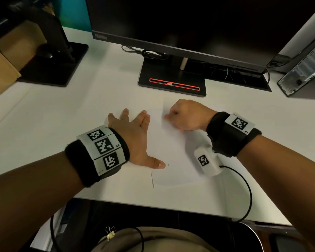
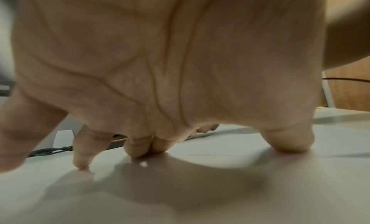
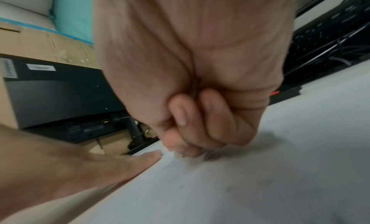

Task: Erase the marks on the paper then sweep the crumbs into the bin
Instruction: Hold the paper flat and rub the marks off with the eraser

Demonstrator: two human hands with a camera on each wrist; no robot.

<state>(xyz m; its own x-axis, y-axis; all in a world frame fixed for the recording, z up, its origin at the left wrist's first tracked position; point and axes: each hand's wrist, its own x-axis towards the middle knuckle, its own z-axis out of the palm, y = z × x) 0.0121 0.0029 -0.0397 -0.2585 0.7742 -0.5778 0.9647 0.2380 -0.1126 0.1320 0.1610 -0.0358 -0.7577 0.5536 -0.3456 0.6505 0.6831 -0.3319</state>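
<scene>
Left hand (image 1: 135, 135) was splayed flat, pinning the paper (image 1: 173, 160) to the bench (image 1: 62, 115). Right hand (image 1: 187, 115) was curled tight on the sheet; couldn't tell what it gripped.

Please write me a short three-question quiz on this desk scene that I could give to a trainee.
1. True or false: the left hand lies flat with its fingers spread, pressing on the paper.
2. How is the right hand shaped? A) flat and open B) fingers curled, tips down on the paper C) lifted clear of the desk
3. Fill in: the base of the monitor stand beyond the paper carries a ___ outlined slot.

Key
1. True.
2. B. Whether an eraser sits inside the curled fingers cannot be seen; that spot is blurred in the right wrist view.
3. Red.
</scene>
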